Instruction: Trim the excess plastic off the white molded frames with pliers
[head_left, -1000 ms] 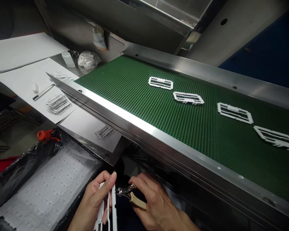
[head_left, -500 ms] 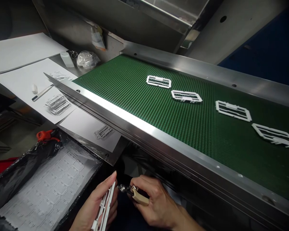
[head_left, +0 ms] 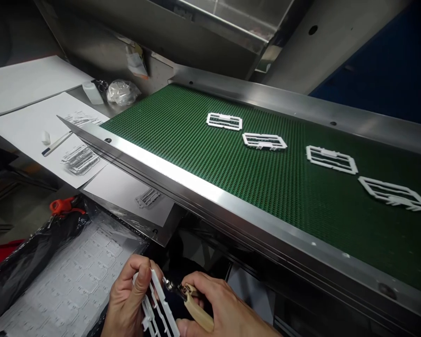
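At the bottom of the head view, my left hand (head_left: 131,295) is closed on a white plastic frame (head_left: 161,304) with long slots, held tilted. My right hand (head_left: 228,304) is wrapped round side cutters (head_left: 198,312) with tan handles. Their metal jaws point left and lie close to the frame's upper edge; I cannot tell if they touch it. Several similar white frames (head_left: 264,141) lie spaced out on a green conveyor belt (head_left: 196,159) ahead of my hands.
A metal rail (head_left: 182,180) borders the belt's near side. Left of it, white sheets (head_left: 28,126) hold piled frames (head_left: 80,160) and a pen-like tool (head_left: 56,144). Below stands a plastic-lined box (head_left: 66,276) with flat white parts, orange-handled pliers (head_left: 63,206) at its edge. A crumpled clear bag (head_left: 122,92) sits farther back.
My left hand has turned the white frame so its slots show more openly. The cutters have shifted left and down, with their handles now spread wider. The whole view has shifted slightly.
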Motion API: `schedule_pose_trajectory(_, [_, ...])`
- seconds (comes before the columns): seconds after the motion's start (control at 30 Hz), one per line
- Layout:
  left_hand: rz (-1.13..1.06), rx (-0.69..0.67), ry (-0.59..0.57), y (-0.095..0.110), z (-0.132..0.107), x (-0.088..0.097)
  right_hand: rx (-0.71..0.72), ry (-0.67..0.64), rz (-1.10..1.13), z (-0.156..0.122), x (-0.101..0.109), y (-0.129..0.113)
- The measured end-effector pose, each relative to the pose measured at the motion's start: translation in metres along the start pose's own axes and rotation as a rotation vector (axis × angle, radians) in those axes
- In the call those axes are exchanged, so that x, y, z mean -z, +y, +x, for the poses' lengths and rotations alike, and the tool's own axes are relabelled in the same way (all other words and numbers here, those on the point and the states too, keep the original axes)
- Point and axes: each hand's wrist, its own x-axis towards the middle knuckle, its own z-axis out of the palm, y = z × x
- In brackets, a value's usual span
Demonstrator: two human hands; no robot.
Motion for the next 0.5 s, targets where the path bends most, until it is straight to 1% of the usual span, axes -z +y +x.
schedule_pose_trajectory(0.07, [0.011, -0.002, -0.004, -0.001, 0.000, 0.000, -0.033, -0.006, 0.016, -0.002, 0.002, -0.002])
schedule_pose_trajectory(0.2, [0.066, -0.072, 0.004, -0.002, 0.002, 0.001, -0.054, -0.019, 0.075, -0.004, 0.005, -0.003])
schedule_pose_trajectory(0.4, [0.062, -0.070, 0.029, -0.004, 0.002, 0.001, 0.046, 0.018, 0.061, 0.002, -0.006, 0.009])
schedule_pose_trajectory(0.5, [0.064, -0.091, 0.040, -0.005, 0.002, 0.000, 0.051, 0.030, 0.061, 0.003, -0.009, 0.010])
